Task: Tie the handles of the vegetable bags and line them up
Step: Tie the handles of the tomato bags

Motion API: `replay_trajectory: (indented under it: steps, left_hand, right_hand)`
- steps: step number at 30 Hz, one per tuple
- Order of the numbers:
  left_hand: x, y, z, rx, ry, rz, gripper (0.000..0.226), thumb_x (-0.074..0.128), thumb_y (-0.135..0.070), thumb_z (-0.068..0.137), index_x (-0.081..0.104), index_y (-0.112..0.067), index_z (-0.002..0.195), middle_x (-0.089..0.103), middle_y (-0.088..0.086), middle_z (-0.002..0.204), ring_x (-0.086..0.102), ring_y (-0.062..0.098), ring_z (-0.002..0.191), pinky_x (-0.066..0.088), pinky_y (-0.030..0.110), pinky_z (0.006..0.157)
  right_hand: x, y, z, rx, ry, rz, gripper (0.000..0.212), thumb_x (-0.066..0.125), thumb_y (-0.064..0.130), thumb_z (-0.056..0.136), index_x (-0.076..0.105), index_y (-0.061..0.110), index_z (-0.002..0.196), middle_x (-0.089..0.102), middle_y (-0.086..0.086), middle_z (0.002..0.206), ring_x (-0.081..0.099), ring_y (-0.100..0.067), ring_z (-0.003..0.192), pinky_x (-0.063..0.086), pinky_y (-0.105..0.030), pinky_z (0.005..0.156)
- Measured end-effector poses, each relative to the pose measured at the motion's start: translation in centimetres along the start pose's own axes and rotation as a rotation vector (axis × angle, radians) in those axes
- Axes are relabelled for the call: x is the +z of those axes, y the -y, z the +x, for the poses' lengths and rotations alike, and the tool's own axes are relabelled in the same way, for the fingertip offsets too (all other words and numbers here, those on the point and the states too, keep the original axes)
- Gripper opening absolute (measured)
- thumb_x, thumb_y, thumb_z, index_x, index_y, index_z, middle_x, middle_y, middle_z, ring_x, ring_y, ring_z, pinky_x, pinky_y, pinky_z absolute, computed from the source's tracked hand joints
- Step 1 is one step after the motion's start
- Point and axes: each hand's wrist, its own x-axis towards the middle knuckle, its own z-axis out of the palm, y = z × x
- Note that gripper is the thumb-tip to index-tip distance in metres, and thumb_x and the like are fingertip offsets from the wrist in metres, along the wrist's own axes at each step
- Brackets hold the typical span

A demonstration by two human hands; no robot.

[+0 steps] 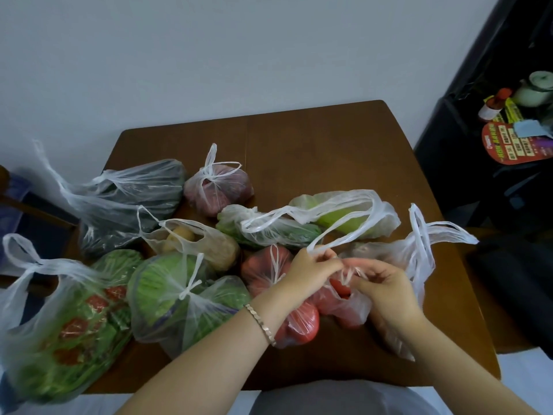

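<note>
Several clear plastic bags of vegetables lie on a brown wooden table (329,145). Near the front, a bag of red tomatoes (302,324) sits under my hands. My left hand (311,268) pinches one of its handles, and my right hand (380,283) pinches the other; the two handles meet between my fingers. A tied tomato bag (263,271) lies just to the left. Tied bags of green beans (179,298) and red onions (218,187) lie further left and back. A bag of pale cabbage (344,217) with loose handles lies behind my hands.
A potato bag (194,241), a dark vegetable bag (131,205) and a greens bag with red labels (68,330) crowd the table's left half. Another bag (419,250) lies right of my hands. Bare wood shows at the back right. A dark shelf (508,130) stands to the right.
</note>
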Motion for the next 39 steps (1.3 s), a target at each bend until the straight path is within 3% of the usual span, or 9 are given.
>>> replay_trajectory:
  steps: [5,11,15,19,25,28,33,36,39]
  left_hand:
    - [-0.9,0.4,0.2,-0.18,0.05,-0.184,0.025,0.057,-0.007,0.076,0.056,-0.017,0.053,0.046,0.006,0.058,0.04,0.009,0.049,0.03,0.018,0.048]
    - [-1.1,1.0,0.8,-0.064,-0.235,0.157,0.016,0.055,-0.013,0.083,0.056,-0.012,0.067,0.058,0.004,0.066,0.056,0.014,0.064,0.046,0.025,0.06]
    - [-1.0,0.8,1.8,-0.269,-0.337,-0.209,0.021,0.054,-0.013,0.091,0.055,-0.006,0.071,0.061,0.007,0.06,0.06,0.018,0.051,0.053,0.026,0.051]
    - [-1.1,-0.7,3.5,-0.447,-0.333,-0.418,0.035,0.049,-0.028,0.094,0.052,-0.007,0.067,0.057,0.01,0.063,0.057,0.015,0.039,0.05,0.022,0.039]
    - [-6.2,1.4,5.1,-0.626,-0.523,-0.55,0.029,0.033,-0.013,0.098,0.052,0.0,0.08,0.061,0.014,0.066,0.058,0.025,0.062,0.053,0.035,0.053]
    - [-7.4,2.5,5.1,-0.642,-0.524,-0.525,0.025,0.032,-0.011,0.098,0.053,0.003,0.094,0.061,0.017,0.072,0.059,0.027,0.065,0.052,0.04,0.066]
    - [-5.8,2.0,5.3,-0.52,-0.477,-0.914,0.032,0.033,-0.022,0.099,0.047,-0.009,0.073,0.043,0.002,0.056,0.041,0.012,0.045,0.044,0.023,0.092]
    - [-5.0,2.1,4.5,-0.482,-0.305,-0.868,0.045,0.029,-0.029,0.099,0.039,-0.014,0.058,0.036,-0.003,0.035,0.028,0.008,0.026,0.034,0.012,0.043]
    - [-5.2,2.7,4.4,-0.478,-0.248,-0.583,0.053,0.027,-0.023,0.1,0.038,-0.013,0.049,0.032,-0.004,0.028,0.022,0.007,0.02,0.016,0.009,0.032]
  right_hand:
    - [0.3,-0.1,0.2,-0.098,-0.042,-0.216,0.032,0.063,-0.003,0.079,0.066,0.029,0.077,0.065,0.012,0.085,0.061,0.01,0.08,0.048,-0.005,0.075]
    - [0.9,-0.4,0.0,-0.101,-0.1,-0.2,0.027,0.045,0.022,0.093,0.063,0.014,0.075,0.063,-0.007,0.08,0.059,-0.018,0.081,0.048,-0.031,0.078]
    - [1.2,0.7,0.2,0.014,-0.09,0.179,0.034,0.046,0.022,0.092,0.05,0.006,0.062,0.041,-0.008,0.056,0.038,-0.015,0.051,0.036,-0.024,0.052]
    - [1.3,-0.5,0.6,0.072,-0.096,0.245,0.026,0.047,0.018,0.092,0.051,0.005,0.07,0.036,-0.01,0.058,0.033,-0.017,0.052,0.033,-0.028,0.053]
    - [-0.6,-5.9,0.2,0.293,-0.185,-0.258,0.042,0.05,0.024,0.092,0.046,0.011,0.052,0.046,-0.006,0.053,0.042,-0.018,0.052,0.034,-0.03,0.054]
    - [-1.8,-8.1,0.1,0.47,-0.218,-0.317,0.041,0.051,0.032,0.089,0.061,-0.006,0.075,0.059,-0.019,0.064,0.048,-0.022,0.055,0.038,-0.037,0.056]
    - [-2.2,-7.0,1.0,0.386,-0.29,0.102,0.022,0.061,0.024,0.085,0.063,0.024,0.107,0.058,0.009,0.102,0.049,0.005,0.082,0.04,-0.023,0.087]
    - [-1.8,-5.1,1.3,0.392,-0.18,0.712,0.022,0.046,0.02,0.092,0.06,0.009,0.104,0.067,-0.01,0.098,0.061,-0.013,0.1,0.039,-0.043,0.104]
    - [-1.6,-4.7,1.3,0.424,-0.156,0.838,0.023,0.039,0.013,0.093,0.056,0.008,0.108,0.057,-0.002,0.054,0.056,-0.015,0.063,0.044,-0.04,0.094]
